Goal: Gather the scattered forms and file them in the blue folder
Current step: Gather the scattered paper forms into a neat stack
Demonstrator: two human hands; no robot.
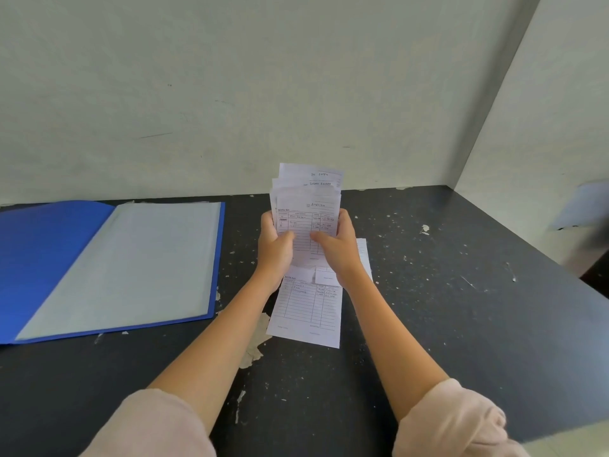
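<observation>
A stack of several white printed forms [308, 201] stands upright above the dark table, fanned a little at the top. My left hand [275, 247] grips its left edge and my right hand [336, 247] grips its right edge, thumbs on the front sheet. Below my wrists another form [308, 311] lies flat on the table, and one more form [362, 252] peeks out behind my right wrist. The blue folder [49, 258] lies open at the left, a clear plastic sleeve page [131, 262] facing up.
The black table [461, 308] has chipped paint and pale flecks. A grey-white wall stands right behind it, and a side wall [543, 127] closes the right. A blurred pale object [583, 206] sits at the far right edge.
</observation>
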